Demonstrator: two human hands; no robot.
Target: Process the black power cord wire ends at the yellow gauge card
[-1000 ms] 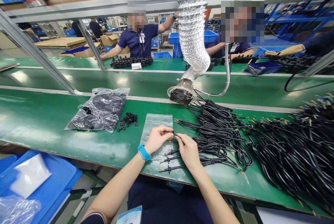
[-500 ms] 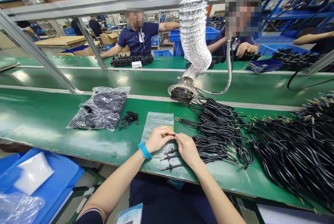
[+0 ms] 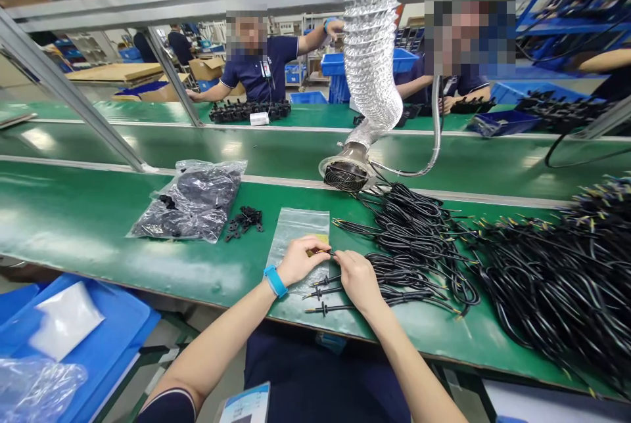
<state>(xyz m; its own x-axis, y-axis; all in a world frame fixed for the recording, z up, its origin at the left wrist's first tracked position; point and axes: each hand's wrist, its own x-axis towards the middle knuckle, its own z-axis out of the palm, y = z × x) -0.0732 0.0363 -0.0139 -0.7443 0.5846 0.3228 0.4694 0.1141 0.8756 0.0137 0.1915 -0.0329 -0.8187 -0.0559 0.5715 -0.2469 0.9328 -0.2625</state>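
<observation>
My left hand, with a blue band at the wrist, pinches the stripped end of a black cable above a clear plastic bag. Close beside it, my right hand grips the same cable with the fingers closed. A short dark bit of the cable shows between the fingertips; any small part on it is hidden. Just below my hands lie several cable ends with black grommets and bare wire tips. Coiled black cables lie right of my right hand.
Left of the bag are loose small black parts and a large bag of black parts. A big cable heap covers the right side. A fume duct hangs ahead. Two co-workers sit across the green bench.
My hands have parted slightly, so a bit of cable now shows between the fingertips. Across the bench, a co-worker's raised arm and another's hand have shifted.
</observation>
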